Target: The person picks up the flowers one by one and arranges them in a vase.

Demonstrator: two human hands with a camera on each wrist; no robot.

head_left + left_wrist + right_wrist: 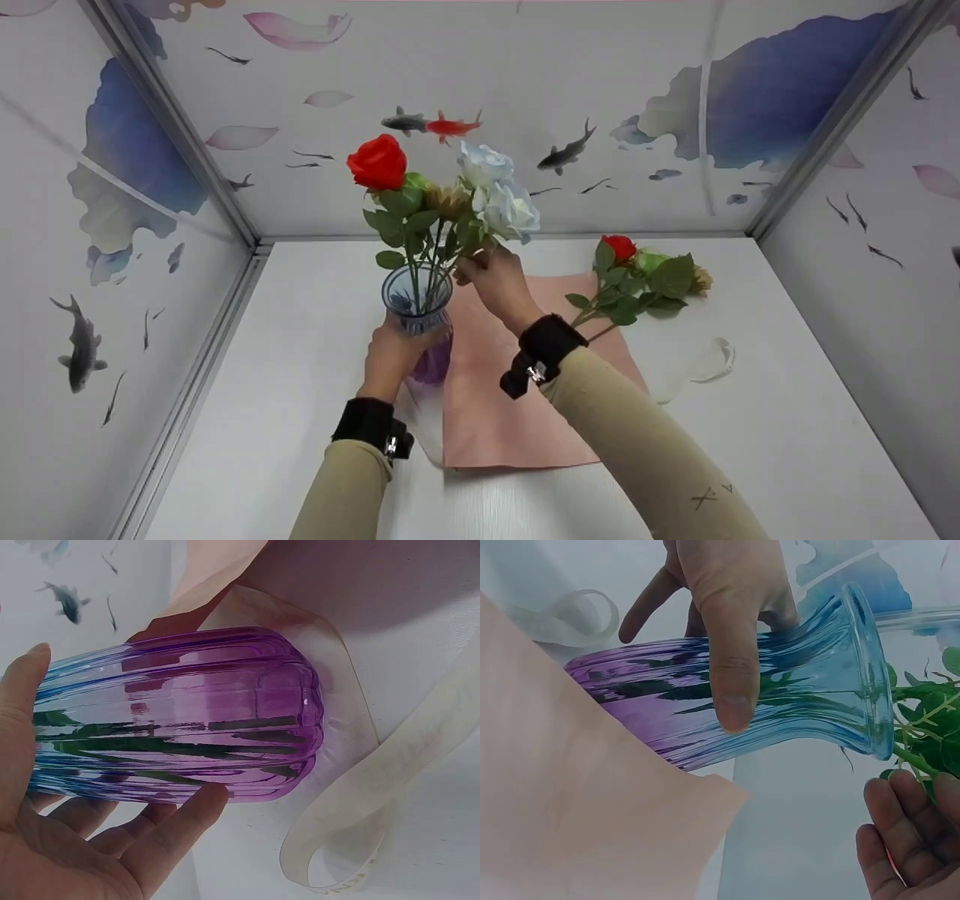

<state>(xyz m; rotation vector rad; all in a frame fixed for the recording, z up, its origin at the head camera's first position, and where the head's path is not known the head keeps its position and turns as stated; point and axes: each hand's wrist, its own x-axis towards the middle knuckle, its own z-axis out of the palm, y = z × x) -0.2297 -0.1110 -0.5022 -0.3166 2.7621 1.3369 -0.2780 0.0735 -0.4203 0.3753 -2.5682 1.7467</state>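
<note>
So, left hand (pixel 394 351) is wrapped round the vase (pixel 422 324), thumb on one side and fingers on the other, gripping its body below the flared rim. Vase is ribbed clear glass, blue at top and purple at base, just at the left edge of the pink sheet (pixel 517 397). Green stems (pixel 180 746) show inside through the glass.

Flowers standing in it: red rose (pixel 379 161) upper left, two pale blue-white roses (pixel 506 210) right, green bloom (pixel 405 196) and tan flower (pixel 448 202) between.

Right hand (pixel 501 286) is just right of the rim, under the pale roses, fingers bent by stems and leaves; can't tell whether they pinch a stem.

Second bunch (pixel 649 277), red, green and tan blooms with leaves, lies at right, stems reaching onto the pink sheet. Cream ribbon (pixel 716 361) lies loosely curled on the white table (pixel 780 435), below that bunch. Whitish sheet (pixel 424 424) pokes out left from under the pink one. Black straps (pixel 555 345) on both wrists, beige sleeves (pixel 637 435). Walls (pixel 622 60) printed with fish and petals.
</note>
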